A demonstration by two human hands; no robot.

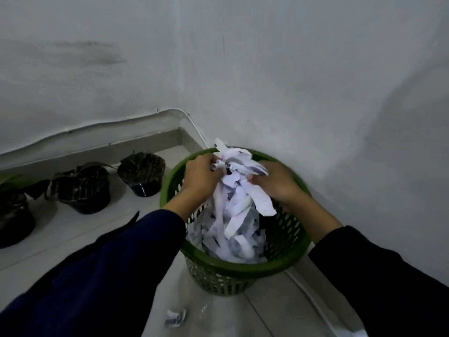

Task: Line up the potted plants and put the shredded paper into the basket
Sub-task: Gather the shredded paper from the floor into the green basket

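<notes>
floor basket, shredded paper between grips

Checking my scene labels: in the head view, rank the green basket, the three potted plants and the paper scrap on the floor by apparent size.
1. green basket
2. Three potted plants: nearer ones look bigger, true order unsure
3. paper scrap

Pale tiled floor in a room corner

The floor carries three dark potted plants in a row at the left of the frame, a green perforated basket at centre near the wall corner, and a small crumpled paper scrap at lower centre, just below the basket
</notes>
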